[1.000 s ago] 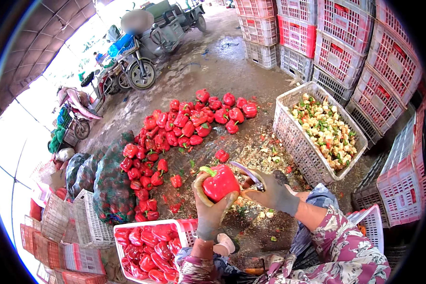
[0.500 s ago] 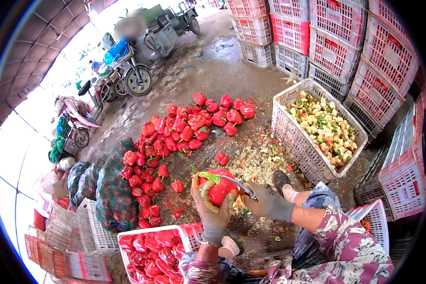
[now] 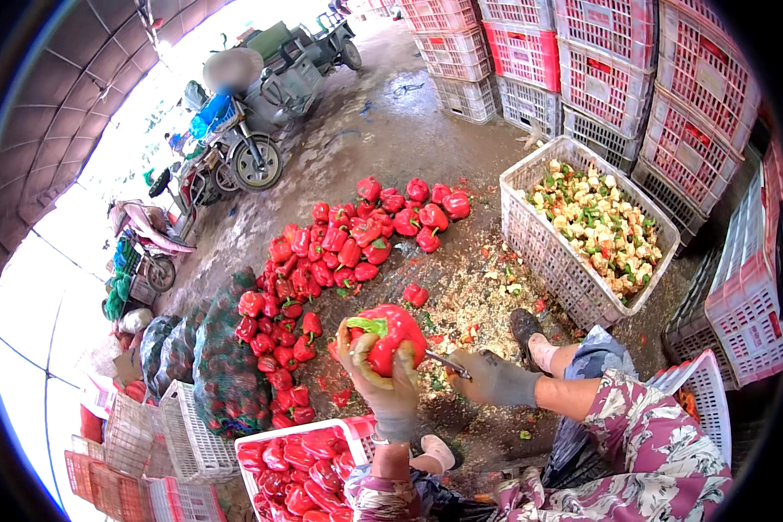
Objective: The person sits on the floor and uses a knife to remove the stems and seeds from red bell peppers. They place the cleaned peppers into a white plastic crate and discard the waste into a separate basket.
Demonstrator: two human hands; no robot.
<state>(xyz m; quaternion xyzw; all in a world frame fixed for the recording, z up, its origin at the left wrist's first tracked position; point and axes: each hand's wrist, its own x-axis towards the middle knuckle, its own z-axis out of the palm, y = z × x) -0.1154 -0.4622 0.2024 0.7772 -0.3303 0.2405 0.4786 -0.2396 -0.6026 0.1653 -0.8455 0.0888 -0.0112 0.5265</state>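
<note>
A whole red bell pepper (image 3: 400,335) with a green stem rests in my gloved left hand (image 3: 390,396), whose fingers curl around it from below and the left. My gloved right hand (image 3: 496,380) is closed on a small knife (image 3: 450,364). The blade's tip end is at the pepper's lower right side; whether it has entered the flesh I cannot tell. Below my left hand stands a white and red crate (image 3: 363,441) of cut red peppers. Ahead, whole red peppers (image 3: 350,248) lie heaped on the ground.
A pale crate (image 3: 544,252) of pepper cores stands at the right. Seeds and scraps (image 3: 465,304) litter the wet floor. Tall crate stacks (image 3: 605,83) rise behind it. Filled net sacks (image 3: 226,357) and empty crates (image 3: 187,435) are at the left; motor tricycles (image 3: 257,161) stand farther back.
The knife has shifted from the pepper's upper right, near the stem, down to its lower right side. The pepper is tilted differently in my left hand. The whole view has shifted slightly.
</note>
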